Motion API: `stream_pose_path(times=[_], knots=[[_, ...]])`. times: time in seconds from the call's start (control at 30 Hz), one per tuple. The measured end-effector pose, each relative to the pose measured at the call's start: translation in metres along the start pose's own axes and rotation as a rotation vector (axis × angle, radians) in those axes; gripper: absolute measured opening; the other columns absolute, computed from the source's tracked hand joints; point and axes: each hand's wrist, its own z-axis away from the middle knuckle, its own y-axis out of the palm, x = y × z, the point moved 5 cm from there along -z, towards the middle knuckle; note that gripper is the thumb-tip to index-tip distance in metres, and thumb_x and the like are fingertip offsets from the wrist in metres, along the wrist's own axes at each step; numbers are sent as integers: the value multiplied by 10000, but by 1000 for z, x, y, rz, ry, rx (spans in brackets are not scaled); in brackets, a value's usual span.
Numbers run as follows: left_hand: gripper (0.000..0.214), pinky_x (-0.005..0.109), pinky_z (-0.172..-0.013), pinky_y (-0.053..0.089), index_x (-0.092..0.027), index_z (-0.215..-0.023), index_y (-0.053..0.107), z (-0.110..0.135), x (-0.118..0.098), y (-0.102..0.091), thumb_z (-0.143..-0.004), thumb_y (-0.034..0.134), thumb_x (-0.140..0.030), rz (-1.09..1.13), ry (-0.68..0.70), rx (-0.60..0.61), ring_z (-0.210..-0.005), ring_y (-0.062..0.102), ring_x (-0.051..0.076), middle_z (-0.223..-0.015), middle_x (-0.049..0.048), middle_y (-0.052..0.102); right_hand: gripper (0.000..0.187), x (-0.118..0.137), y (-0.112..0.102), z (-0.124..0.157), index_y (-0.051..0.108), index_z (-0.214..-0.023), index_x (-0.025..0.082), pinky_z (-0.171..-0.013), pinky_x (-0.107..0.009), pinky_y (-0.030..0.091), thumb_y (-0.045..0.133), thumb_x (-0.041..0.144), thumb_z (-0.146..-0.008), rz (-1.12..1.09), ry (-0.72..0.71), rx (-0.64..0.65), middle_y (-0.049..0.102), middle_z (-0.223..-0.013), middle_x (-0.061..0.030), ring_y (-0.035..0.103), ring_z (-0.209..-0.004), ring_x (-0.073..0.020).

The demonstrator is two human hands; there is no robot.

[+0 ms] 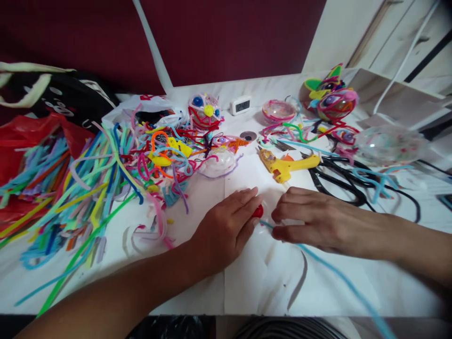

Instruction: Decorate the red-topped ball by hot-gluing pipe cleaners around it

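1. Holding a small red piece (259, 211) between index finger and thumb of the left hand (226, 228), with the other fingers close together, over a sheet of white paper (243, 292) near the middle of the white table (197, 294).
2. Curling the fingers of the right hand (314, 221) just beside the red piece, with only a narrow gap to the thumb, over a light-blue pipe cleaner (339, 269) (pinched or merely touched, impossible to tell).
3. Trailing down to the right with that pipe cleaner, from beside the red piece, under the right hand and past the near table edge.
4. Showing a little of something clear (268, 200) between the hands, mostly hidden in shape.
5. Beyond the right hand, a yellow glue gun (293, 165), next to scissors with black handles (330, 181).
6. To the left, a loose heap of coloured pipe cleaners (92, 188), partly in a red bag (70, 129).
7. Farther back, a decorated ball (205, 113) near a small white clock (240, 105) (too blurred to read surely).
8. Off to the right, a clear plastic piece (390, 145) and a clear bowl trimmed in pink (278, 111).
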Motion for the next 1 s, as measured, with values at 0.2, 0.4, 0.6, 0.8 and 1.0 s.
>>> stream_pose_path(times=[0.2, 0.4, 0.6, 0.8, 1.0], knots=[[379, 397, -1090, 434, -123, -1315, 473, 1, 1, 1, -949, 420, -205, -5, 10, -11, -1299, 471, 205, -1388, 121, 503, 111, -14, 4, 8, 626, -973, 182, -746, -260, 489, 536, 205, -912, -344, 252, -275, 648, -908, -62, 614, -844, -137], [382, 389, -1094, 433, -125, -1319, 472, 1, 1, 1, -948, 423, -200, 11, 2, 0, -1304, 465, 199, -1393, 114, 498, 119, -30, 8, 9, 656, -908, 197, -631, -229, 505, 621, 296, -852, -442, 520, -290, 688, -834, -22, 639, -701, -123], [385, 383, -1103, 425, -138, -1330, 457, 1, 2, 1, -951, 427, -197, 31, 3, 2, -1311, 456, 186, -1384, 99, 508, 157, -41, 7, 3, 639, -885, 196, -620, -243, 500, 660, 333, -813, -547, 589, -309, 690, -808, -15, 638, -710, -140], [386, 366, -1111, 411, -122, -1328, 465, 1, 2, 1, -950, 424, -185, 45, -8, 15, -1313, 454, 189, -1387, 110, 502, 170, -51, 7, -3, 600, -835, 200, -621, -240, 469, 704, 317, -767, -593, 670, -288, 646, -747, 17, 597, -691, -127], [401, 366, -1099, 424, -127, -1344, 436, 1, 1, 1, -947, 427, -180, 54, -5, 5, -1307, 458, 188, -1366, 112, 517, 172, -54, 2, -13, 613, -828, 187, -579, -230, 438, 709, 311, -757, -528, 641, -228, 652, -751, 10, 590, -685, -130]])
